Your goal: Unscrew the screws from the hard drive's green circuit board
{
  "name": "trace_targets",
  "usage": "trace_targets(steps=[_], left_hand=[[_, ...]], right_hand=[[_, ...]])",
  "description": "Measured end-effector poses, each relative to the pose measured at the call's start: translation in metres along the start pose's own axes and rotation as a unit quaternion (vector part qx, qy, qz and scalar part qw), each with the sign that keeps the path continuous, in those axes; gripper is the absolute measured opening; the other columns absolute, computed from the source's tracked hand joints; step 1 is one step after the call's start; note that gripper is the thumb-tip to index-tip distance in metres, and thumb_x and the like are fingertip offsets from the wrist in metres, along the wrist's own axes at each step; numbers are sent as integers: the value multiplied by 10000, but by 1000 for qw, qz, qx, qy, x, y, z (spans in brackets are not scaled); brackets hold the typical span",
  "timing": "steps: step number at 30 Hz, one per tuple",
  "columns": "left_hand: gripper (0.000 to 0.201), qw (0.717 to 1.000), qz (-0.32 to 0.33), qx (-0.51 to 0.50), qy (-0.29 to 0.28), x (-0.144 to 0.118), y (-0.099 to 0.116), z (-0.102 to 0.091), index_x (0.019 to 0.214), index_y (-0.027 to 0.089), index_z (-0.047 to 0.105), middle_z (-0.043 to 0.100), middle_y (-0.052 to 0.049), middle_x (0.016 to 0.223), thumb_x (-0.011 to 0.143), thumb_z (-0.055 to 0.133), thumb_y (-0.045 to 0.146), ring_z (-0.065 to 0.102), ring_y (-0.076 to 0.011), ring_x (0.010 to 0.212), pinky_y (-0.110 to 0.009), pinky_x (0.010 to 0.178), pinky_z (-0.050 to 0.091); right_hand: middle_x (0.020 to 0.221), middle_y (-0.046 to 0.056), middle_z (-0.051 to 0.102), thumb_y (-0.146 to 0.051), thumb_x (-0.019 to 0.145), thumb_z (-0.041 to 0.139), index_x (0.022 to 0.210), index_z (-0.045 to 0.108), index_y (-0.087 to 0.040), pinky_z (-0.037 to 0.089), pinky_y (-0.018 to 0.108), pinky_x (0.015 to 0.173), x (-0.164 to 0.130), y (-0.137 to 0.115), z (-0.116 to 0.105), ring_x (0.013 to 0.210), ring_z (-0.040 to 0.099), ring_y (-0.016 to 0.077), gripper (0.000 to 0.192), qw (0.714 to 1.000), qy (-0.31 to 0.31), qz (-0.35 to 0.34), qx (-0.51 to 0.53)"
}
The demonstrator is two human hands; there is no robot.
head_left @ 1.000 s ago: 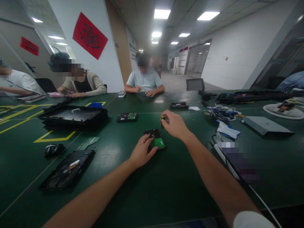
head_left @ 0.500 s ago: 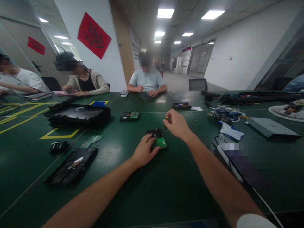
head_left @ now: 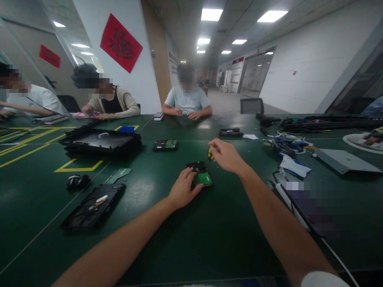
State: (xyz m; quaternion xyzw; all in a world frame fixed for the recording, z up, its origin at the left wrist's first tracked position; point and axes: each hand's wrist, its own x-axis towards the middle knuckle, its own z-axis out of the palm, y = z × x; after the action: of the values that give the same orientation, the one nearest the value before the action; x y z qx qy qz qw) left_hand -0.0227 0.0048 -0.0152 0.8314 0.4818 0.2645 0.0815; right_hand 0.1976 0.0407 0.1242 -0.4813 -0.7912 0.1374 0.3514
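A hard drive (head_left: pixel 204 179) with a green circuit board facing up lies flat on the green table in front of me. My left hand (head_left: pixel 184 187) grips its near left side, fingers over the black part and thumb along the near edge. Just beyond the drive's right side, my right hand (head_left: pixel 226 154) pinches a short yellow-and-black screwdriver (head_left: pixel 210 152), held roughly upright above the table. Its tip is too small to make out. Tiny bits lie on the table below that hand.
Farther off lies a second hard drive (head_left: pixel 165 145). On the left are black plastic housings (head_left: pixel 101 144), a black panel (head_left: pixel 94 207) and a mouse (head_left: pixel 78 182). Cables (head_left: pixel 289 142), a glove (head_left: pixel 295 165) and a flat metal box (head_left: pixel 348 161) lie right. Several people sit around the table.
My right hand has shifted slightly, and more of the yellow screwdriver handle shows. The left hand keeps its hold on the hard drive. The view has turned a little left.
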Motion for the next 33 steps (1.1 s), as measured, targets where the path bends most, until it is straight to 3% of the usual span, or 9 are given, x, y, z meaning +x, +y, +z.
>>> trace_targets(steps=[7, 14, 20, 27, 33], left_hand=[[583, 1000, 2, -3, -3, 0, 1, -3, 1388, 188, 538, 470, -150, 1540, 952, 533, 576, 370, -334, 1480, -554, 1210, 366], [579, 1000, 3, -9, 3, 0, 1, -2, 1385, 196, 539, 471, -144, 1543, 948, 542, 575, 372, -334, 1481, -564, 1210, 363], [575, 1000, 0, -11, 1, 0, 2, -3, 1383, 194, 540, 469, -145, 1544, 948, 545, 568, 369, -336, 1483, -558, 1218, 351], [593, 1000, -2, -8, -2, -1, 2, -5, 1388, 186, 537, 459, -150, 1549, 952, 527, 588, 358, -340, 1487, -559, 1209, 360], [586, 1000, 0, -3, -2, -1, 3, -6, 1385, 191, 539, 460, -144, 1549, 950, 533, 583, 365, -336, 1484, -549, 1219, 352]], right_hand=[[899, 39, 696, -336, 920, 633, 1009, 608, -207, 457, 307, 734, 2, 0, 2, 722, 616, 168, 159, 997, 40, 5, -59], [923, 43, 679, -369, 976, 557, 978, 655, -221, 462, 302, 728, 2, -2, -4, 724, 626, 165, 178, 998, 2, -20, -64], [967, 45, 731, -301, 956, 559, 1114, 664, -215, 476, 300, 720, -1, -7, -4, 711, 648, 165, 209, 1000, -2, 10, -19], [990, 46, 711, -351, 965, 554, 964, 699, -221, 473, 290, 729, 0, -10, -10, 768, 636, 165, 194, 998, -23, -29, -56], [976, 40, 738, -333, 953, 575, 1122, 651, -213, 490, 272, 666, -1, -5, -8, 639, 654, 136, 221, 999, -35, 25, 7]])
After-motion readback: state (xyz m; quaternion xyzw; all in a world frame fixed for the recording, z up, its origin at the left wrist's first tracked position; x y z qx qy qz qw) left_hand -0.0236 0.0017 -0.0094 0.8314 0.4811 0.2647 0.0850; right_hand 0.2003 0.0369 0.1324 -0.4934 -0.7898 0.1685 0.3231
